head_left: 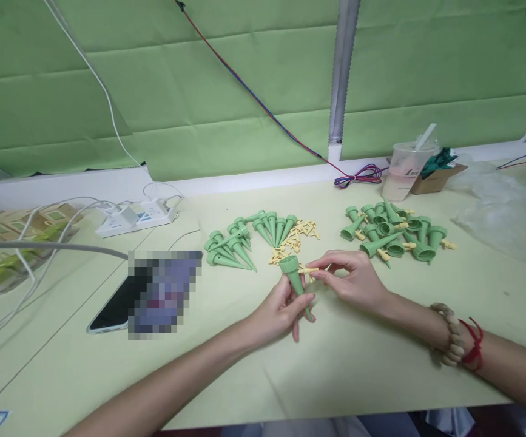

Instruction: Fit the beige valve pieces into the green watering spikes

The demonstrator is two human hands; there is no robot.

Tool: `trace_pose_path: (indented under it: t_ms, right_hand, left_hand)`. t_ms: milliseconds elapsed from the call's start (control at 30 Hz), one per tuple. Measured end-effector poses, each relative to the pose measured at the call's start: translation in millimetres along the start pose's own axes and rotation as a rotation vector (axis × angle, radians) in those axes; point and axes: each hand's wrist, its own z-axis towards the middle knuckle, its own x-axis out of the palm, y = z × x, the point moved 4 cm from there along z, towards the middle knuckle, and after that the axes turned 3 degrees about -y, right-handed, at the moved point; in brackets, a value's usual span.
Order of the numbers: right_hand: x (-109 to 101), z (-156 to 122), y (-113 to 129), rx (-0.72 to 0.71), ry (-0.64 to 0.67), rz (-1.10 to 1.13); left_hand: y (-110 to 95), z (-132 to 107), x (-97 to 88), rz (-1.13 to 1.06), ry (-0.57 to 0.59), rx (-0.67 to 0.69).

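Here, green cone (295, 280) held slanted, tip toward person

The left hand (277, 312) holds a green cone (295, 280) (wide end up) while the right hand (351, 280) pinches a yellow pin (309, 270).

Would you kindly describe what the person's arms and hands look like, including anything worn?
Both forearms are bare: no sleeves or gloves show. The right hand has a pale beaded bracelet and a red knotted cord at its wrist; the left hand wears nothing.
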Motion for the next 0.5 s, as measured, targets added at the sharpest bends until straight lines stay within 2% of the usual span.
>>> trace_pose_path:
  t_ms: [100,200,367,433,500]
  right_hand:
    - [1,-4,4,0.038,0.004,0.053]
    - [4,-7,3,0.14,0.01,0.176]
    - [17,-10,-9,0.398,0.108,0.459]
    - [19,-8,-12,0.411,0.113,0.456]
    - [16,-5,-11,0.296,0.101,0.341]
  left_hand:
    - [-1,-6,2.6,0.076,0.031,-0.038]
    - [-5,-11,2.3,0.148,0.038,-0.036]
    - [-14,-11,0.8,0.181,-0.025,0.085]
    - [-12,-8,2.6,0.071,-0.01,0.033]
    - [-10,-6,4.3,-0.088,0.018,-0.033]
